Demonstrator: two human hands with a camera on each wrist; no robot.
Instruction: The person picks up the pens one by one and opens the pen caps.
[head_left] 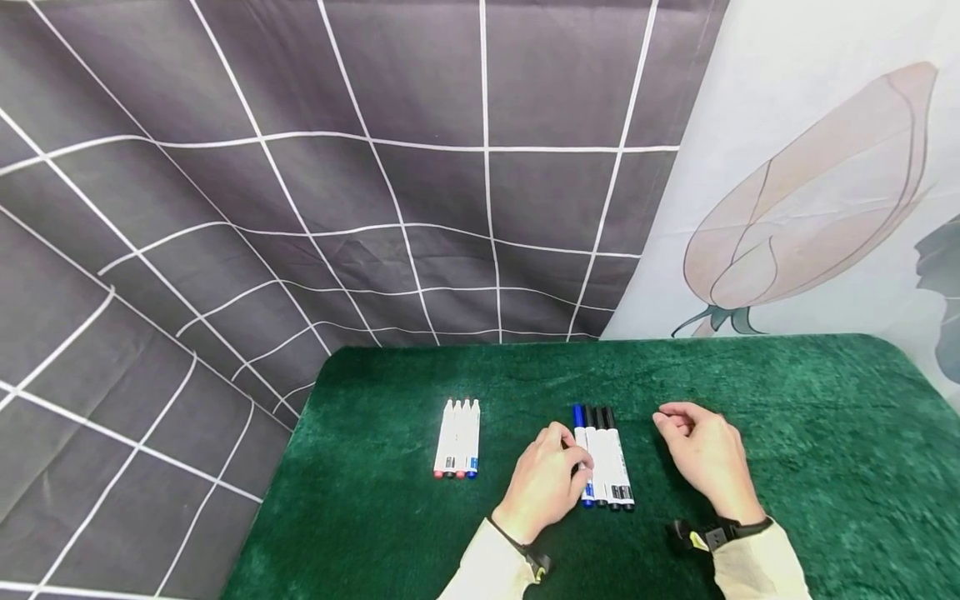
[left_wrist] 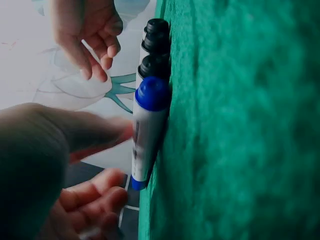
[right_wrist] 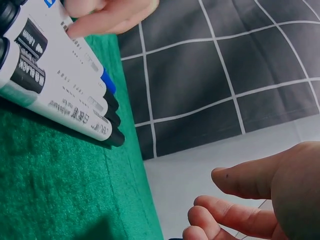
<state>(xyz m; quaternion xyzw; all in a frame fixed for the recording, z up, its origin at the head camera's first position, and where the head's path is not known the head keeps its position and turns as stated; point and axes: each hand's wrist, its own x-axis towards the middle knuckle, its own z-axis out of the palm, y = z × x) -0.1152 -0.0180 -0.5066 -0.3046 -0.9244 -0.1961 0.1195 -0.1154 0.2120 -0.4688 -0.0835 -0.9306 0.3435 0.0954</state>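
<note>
A row of several white whiteboard markers lies side by side on the green cloth. At its left end is a blue-capped marker; the others have black caps. My left hand is at this left end, its thumb right at the blue-capped marker's barrel. The other left fingers are loosely bent beside the marker and grip nothing. To the right of the row, my right hand hovers with loosely bent fingers and an empty space between thumb and fingertips.
Another group of white markers with tapered white tops and red, black and blue ends lies left of my left hand. Green cloth covers the table. Behind it hang a grey grid-patterned curtain and a white flower-print sheet.
</note>
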